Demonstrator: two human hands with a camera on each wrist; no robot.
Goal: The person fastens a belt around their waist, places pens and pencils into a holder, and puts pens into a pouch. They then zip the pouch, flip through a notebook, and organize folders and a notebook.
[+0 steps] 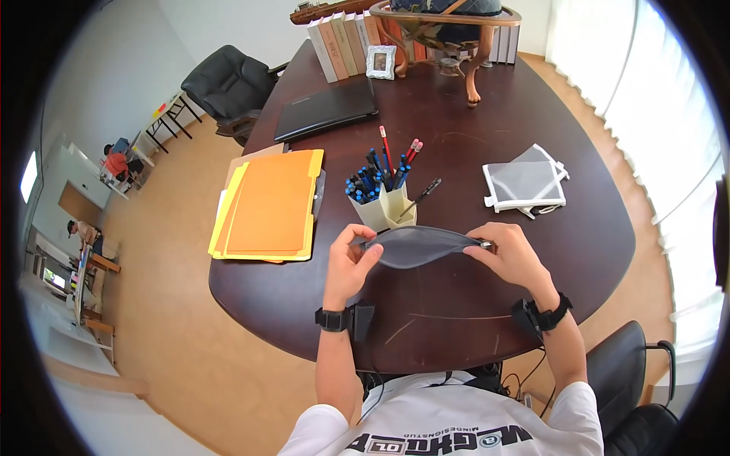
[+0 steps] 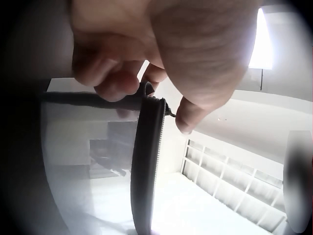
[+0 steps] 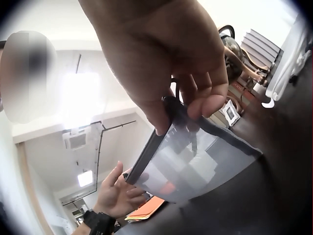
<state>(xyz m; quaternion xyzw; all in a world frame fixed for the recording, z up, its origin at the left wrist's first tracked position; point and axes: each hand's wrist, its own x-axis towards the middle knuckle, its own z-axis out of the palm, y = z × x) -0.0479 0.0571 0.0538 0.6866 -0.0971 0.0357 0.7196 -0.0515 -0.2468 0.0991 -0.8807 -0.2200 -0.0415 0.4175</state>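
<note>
A see-through zip pouch (image 1: 418,248) with dark grey edging is held up between both hands, over the front of the desk. My left hand (image 1: 351,266) holds its left corner. In the left wrist view the fingers lie behind that corner, and the thumb (image 2: 190,116) is by the end of the zip (image 2: 157,132). My right hand (image 1: 511,254) pinches the opposite corner between thumb and fingers, a small loop showing above it in the right wrist view. Nothing shows through the clear side (image 3: 195,164) as lying inside the pouch.
Just beyond the pouch stands a pale pen holder (image 1: 397,207) full of pens and pencils. Orange and yellow folders (image 1: 268,201) lie left, white-edged mesh pouches (image 1: 525,182) right. Farther back are a black laptop (image 1: 327,110), books (image 1: 344,45), a photo frame (image 1: 380,62) and a globe (image 1: 449,26).
</note>
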